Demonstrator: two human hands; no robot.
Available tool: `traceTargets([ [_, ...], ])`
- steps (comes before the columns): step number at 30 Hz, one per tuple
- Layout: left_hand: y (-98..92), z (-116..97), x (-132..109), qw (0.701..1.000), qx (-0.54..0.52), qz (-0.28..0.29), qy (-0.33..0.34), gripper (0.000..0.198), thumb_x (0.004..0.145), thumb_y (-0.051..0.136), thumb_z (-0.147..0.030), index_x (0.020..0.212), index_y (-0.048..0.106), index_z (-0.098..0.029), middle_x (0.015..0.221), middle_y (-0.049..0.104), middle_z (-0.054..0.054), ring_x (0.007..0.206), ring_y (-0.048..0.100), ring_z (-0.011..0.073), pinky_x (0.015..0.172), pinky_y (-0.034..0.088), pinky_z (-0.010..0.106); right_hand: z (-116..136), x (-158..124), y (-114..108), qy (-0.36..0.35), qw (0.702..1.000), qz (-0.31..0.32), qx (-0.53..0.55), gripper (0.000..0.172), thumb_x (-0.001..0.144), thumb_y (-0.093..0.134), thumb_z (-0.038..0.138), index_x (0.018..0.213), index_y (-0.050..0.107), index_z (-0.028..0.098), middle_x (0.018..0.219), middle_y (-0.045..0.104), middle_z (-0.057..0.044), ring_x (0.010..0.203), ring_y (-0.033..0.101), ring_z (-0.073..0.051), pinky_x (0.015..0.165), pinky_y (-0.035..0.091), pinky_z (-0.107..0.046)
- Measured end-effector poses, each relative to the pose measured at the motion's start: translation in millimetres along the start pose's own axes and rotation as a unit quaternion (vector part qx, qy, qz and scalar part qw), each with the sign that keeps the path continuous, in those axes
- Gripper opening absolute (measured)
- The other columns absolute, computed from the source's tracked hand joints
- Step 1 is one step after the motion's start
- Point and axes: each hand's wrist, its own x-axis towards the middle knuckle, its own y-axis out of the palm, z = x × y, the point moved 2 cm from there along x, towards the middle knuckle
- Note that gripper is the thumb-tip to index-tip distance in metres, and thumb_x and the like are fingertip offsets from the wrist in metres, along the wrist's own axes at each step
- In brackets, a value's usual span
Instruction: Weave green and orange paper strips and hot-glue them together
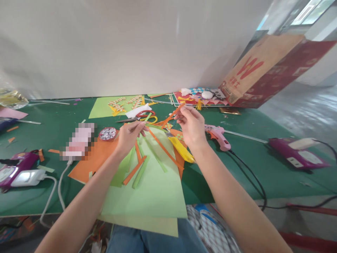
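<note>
Green table top (263,168) set against a blank white wall; the seated person's legs show at the near edge.

Hands:
- left hand (130,135): fingers curled in, tips pinched on a short narrow green paper strip (147,117), raised just over the table.
- right hand (192,126): thumb and fingers closed on a narrow orange paper strip (171,115), which slants down-left towards the left hand, in the air above the paper.

Count:
- 1 long thin orange strip (164,149) lying slantwise; its upper end reaches the left fingertips, contact not resolvable.
- 1 large light green paper sheet (155,193) under both hands, hanging over the table edge; 1 yellower sheet (147,223) beneath it.
- 1 further light green sheet (101,109) near the wall.
- 1 orange paper sheet (89,161), left of the large green one.
- roughly 4 loose strips on the large sheet, 2 orange, 2 green.
- 1 yellow utility knife (181,149), just below the right wrist.
- 1 pink glue gun (219,137) with black cable, right of the right hand.
- 1 pair of red-handled scissors (144,113).
- 1 round tin of googly eyes (107,134).
- 2 purple boxes: left (17,167), right (297,154).
- 1 brown and red cardboard box (263,70), tilted.

Obscured: a pink object (79,140) left of the left hand is pixelated. The left purple box runs off the picture edge. Small craft pieces near the cardboard box are too small to sort.
</note>
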Motion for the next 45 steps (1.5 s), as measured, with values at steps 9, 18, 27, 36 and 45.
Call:
traceTargets([
  [9,0.0,0.9,0.3,1.000,-0.005,-0.001,-0.002,0.033,0.081,0.062,-0.047,0.077,0.074,-0.017,0.065,0.070,0.004,0.051,0.059,0.0111,0.049,0.041,0.022,-1.8,-2.5,2.5,0.028,1.000,0.002,-0.002,0.012,0.062,0.068,0.028,0.068,0.061,0.021,0.061,0.061,0.006,0.053,0.054,-0.007,0.051,0.037,-0.021],
  [18,-0.7,0.7,0.4,1.000,0.009,-0.004,-0.007,0.033,0.081,0.061,-0.046,0.078,0.074,-0.017,0.066,0.070,0.004,0.051,0.059,0.0104,0.049,0.042,0.021,-0.6,-0.4,0.6,0.012,1.000,-0.007,0.018,0.012,0.060,0.069,0.029,0.067,0.063,0.021,0.060,0.061,0.006,0.051,0.054,-0.006,0.050,0.038,-0.020],
  [27,-0.6,0.9,1.1,1.000,0.004,-0.013,-0.002,0.033,0.080,0.062,-0.047,0.075,0.074,-0.016,0.065,0.070,0.004,0.050,0.058,0.0101,0.048,0.041,0.021,-1.7,-2.3,2.3,0.031,0.999,-0.004,0.010,0.010,0.060,0.069,0.027,0.066,0.064,0.021,0.059,0.062,0.006,0.051,0.054,-0.006,0.049,0.037,-0.020],
  [36,-0.2,-0.8,1.1,1.000,0.005,-0.012,-0.002,0.035,0.080,0.062,-0.048,0.076,0.074,-0.016,0.065,0.070,0.005,0.050,0.058,0.0106,0.048,0.041,0.022,-0.9,1.4,-0.1,0.020,1.000,-0.022,0.006,0.013,0.059,0.069,0.028,0.067,0.063,0.021,0.059,0.060,0.006,0.051,0.054,-0.006,0.049,0.036,-0.021],
  [45,0.0,-0.5,0.6,1.000,0.007,-0.009,-0.001,0.033,0.080,0.061,-0.047,0.076,0.074,-0.017,0.065,0.070,0.004,0.051,0.058,0.0105,0.048,0.042,0.021,-1.2,-5.2,3.6,0.040,0.999,-0.001,-0.010,0.011,0.061,0.069,0.028,0.067,0.063,0.021,0.060,0.061,0.006,0.053,0.054,-0.007,0.051,0.038,-0.021],
])
